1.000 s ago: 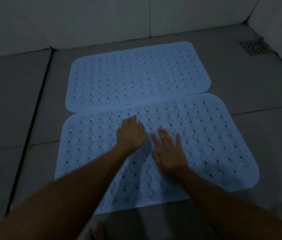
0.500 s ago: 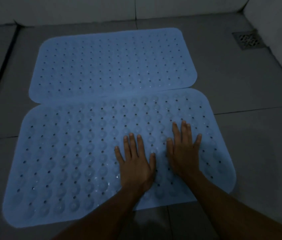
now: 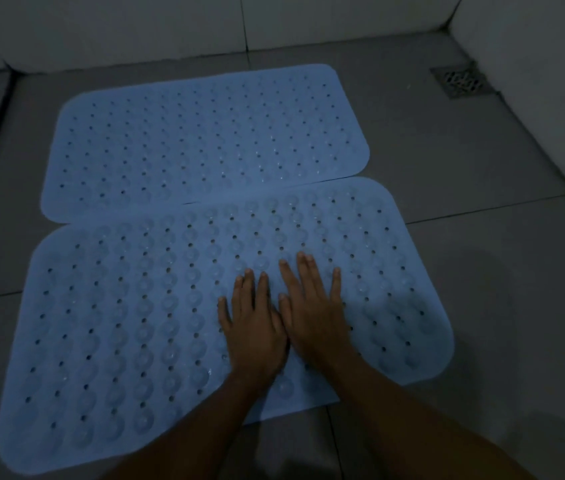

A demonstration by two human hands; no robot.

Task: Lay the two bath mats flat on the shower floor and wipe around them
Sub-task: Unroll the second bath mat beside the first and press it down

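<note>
Two light blue bath mats with rows of holes and suction cups lie flat on the grey tiled shower floor. The far mat (image 3: 201,140) lies toward the back wall; the near mat (image 3: 118,323) lies in front of it, its far edge slightly over the far mat's near edge. My left hand (image 3: 255,327) and my right hand (image 3: 312,310) press palm-down on the right-centre of the near mat, side by side and touching, fingers straight and spread. Neither hand holds anything.
A metal floor drain (image 3: 461,81) sits in the back right corner. White walls (image 3: 135,26) run along the back and the right side. Grey floor tiles (image 3: 482,271) with dark grout lines surround the mats.
Both hands have gone from the mat's middle toward its right part and now lie flat side by side; the left hand's fingers straightened. The view shifted.
</note>
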